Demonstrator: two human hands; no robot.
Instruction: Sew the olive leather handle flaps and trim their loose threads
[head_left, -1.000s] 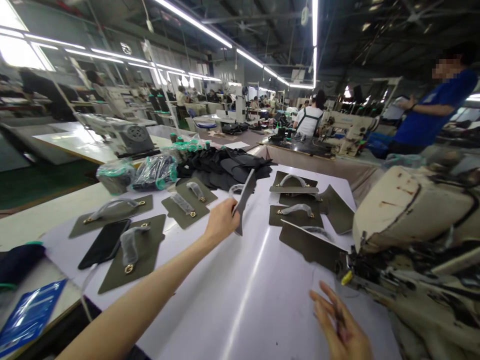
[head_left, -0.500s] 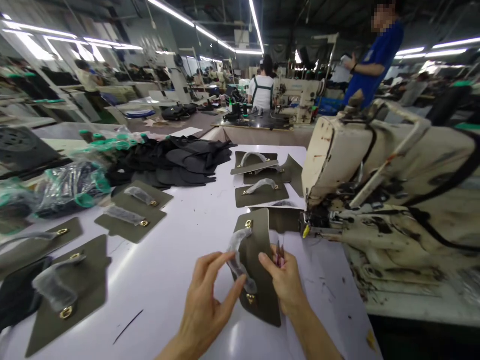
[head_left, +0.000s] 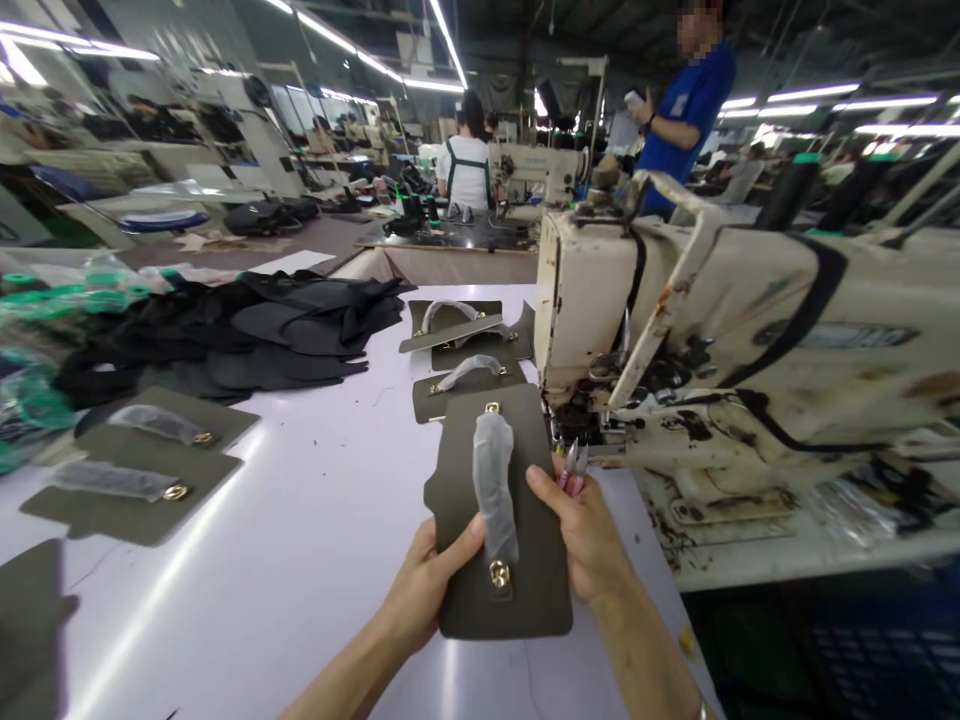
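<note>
Between my two hands is an olive-grey bag panel point(head_left: 469, 450), its face turned up toward me. A handle wrapped in clear plastic point(head_left: 495, 490) runs along it, with gold ring fittings at both ends. My left hand point(head_left: 427, 575) grips the left edge, thumb on top beside the handle. My right hand point(head_left: 581, 525) pinches the right edge with the thumb on the face. Small pink-handled thread snips point(head_left: 574, 470) are also tucked in the right hand, blades pointing up. The fingers beneath the panel are hidden.
A cream sewing machine point(head_left: 592, 300) stands close on the right. More panels with wrapped handles point(head_left: 480, 380) lie beyond my hands and at the left point(head_left: 157, 465). Black cut pieces point(head_left: 300, 325) are heaped at the back left of the white table point(head_left: 315, 580). Co-workers are further off.
My left hand has gone from fingers spread over the handle to gripping the panel's left edge. The panel has turned to face me more squarely. The view has swung right.
</note>
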